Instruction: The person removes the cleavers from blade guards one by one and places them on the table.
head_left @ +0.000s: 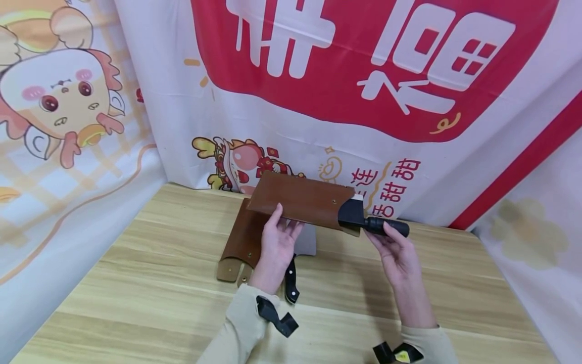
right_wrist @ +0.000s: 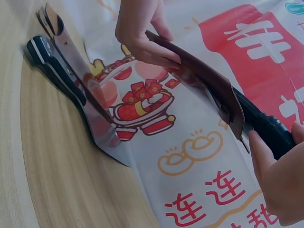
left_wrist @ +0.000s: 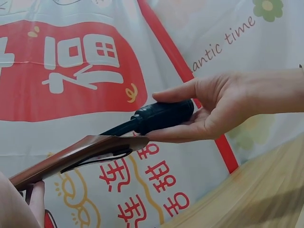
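Above the table, a brown leather sheath covers most of a cleaver's blade, and the black cleaver handle sticks out at its right end. My left hand pinches the sheath along its lower edge, thumb on the near face. With thumb over and fingers beneath, my right hand holds the handle. Below lies a second cleaver, its handle with light rivets toward me and its blade partly hidden by my left hand. Beside it on the left is another brown sheath, its snap flaps undone.
The wood-grain table runs back to a printed white cloth with red patches and characters. Cloth panels also stand on the left and right. Black straps wrap both beige sleeves.
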### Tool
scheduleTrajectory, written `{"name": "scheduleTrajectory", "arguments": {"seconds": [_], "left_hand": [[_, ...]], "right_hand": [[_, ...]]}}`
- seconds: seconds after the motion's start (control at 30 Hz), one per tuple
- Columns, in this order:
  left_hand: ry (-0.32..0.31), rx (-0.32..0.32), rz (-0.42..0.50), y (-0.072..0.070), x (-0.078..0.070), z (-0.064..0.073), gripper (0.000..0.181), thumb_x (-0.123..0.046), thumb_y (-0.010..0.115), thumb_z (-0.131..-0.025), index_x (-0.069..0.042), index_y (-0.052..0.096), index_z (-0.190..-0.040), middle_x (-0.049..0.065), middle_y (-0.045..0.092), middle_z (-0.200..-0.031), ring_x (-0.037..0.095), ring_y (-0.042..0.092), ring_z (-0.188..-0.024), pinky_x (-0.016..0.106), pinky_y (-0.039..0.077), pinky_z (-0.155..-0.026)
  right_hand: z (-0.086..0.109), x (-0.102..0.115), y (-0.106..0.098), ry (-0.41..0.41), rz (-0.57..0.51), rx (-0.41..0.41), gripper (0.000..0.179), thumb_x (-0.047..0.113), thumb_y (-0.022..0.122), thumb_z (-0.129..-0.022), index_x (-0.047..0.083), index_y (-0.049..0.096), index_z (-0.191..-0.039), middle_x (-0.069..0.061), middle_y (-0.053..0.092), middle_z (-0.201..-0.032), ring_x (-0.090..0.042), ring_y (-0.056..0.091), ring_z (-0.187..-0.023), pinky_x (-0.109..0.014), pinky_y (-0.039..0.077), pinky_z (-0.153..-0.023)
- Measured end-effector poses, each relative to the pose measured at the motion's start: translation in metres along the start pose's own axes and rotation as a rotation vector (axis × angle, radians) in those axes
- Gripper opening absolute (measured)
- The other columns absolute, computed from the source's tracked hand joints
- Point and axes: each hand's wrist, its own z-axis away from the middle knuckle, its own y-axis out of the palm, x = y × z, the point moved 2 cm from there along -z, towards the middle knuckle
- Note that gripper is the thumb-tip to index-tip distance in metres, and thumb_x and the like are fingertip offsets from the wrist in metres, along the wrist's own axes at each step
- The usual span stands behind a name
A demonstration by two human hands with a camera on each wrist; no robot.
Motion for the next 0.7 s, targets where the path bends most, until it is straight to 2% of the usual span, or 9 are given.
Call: {"name": "scheduleTrajectory", "arguments": {"seconds": [0.17, 0.33, 0.5, 0.7], "left_hand": [[-0.006, -0.021, -0.008, -0.002, -0.002, 0.0, 0.06, -0.035, 0.058, -0.107, -0.005, 0.034, -0.153, 0.014, 0.047, -0.146, 0.03, 0.05, -0.134, 0.04, 0.05, -0.106], [0.019, -0.049, -0.02, -0.004, -0.003, -0.001, 0.06, -0.036, 0.059, -0.106, -0.004, 0.037, -0.151, 0.015, 0.046, -0.147, 0.03, 0.051, -0.134, 0.04, 0.053, -0.102], [0.077, -0.069, -0.03, -0.004, -0.003, 0.002, 0.059, -0.037, 0.059, -0.106, -0.01, 0.037, -0.154, 0.014, 0.048, -0.148, 0.031, 0.052, -0.134, 0.042, 0.053, -0.101], [0.102, -0.077, -0.041, -0.004, 0.0, 0.004, 0.058, -0.039, 0.06, -0.106, -0.016, 0.038, -0.154, 0.011, 0.05, -0.147, 0.031, 0.054, -0.132, 0.041, 0.054, -0.1]], "right_hand": [[0.0, 0.0, 0.0, -0.023, 0.033, 0.033, 0.043, -0.014, 0.056, -0.098, 0.003, 0.044, -0.135, -0.019, 0.07, -0.117, -0.031, 0.071, -0.108, -0.051, 0.05, -0.102], [0.0, -0.002, 0.001, -0.061, 0.053, 0.067, 0.034, -0.015, 0.055, -0.098, 0.002, 0.056, -0.128, -0.019, 0.07, -0.118, -0.032, 0.072, -0.108, -0.051, 0.052, -0.1], [0.0, -0.005, 0.003, -0.12, 0.056, 0.093, 0.03, -0.017, 0.056, -0.097, 0.0, 0.064, -0.121, -0.019, 0.071, -0.116, -0.032, 0.072, -0.107, -0.051, 0.057, -0.092], [0.002, -0.01, 0.005, -0.172, 0.034, 0.061, 0.023, -0.017, 0.057, -0.097, -0.004, 0.062, -0.115, -0.022, 0.073, -0.108, -0.03, 0.074, -0.101, -0.05, 0.059, -0.087]]}}
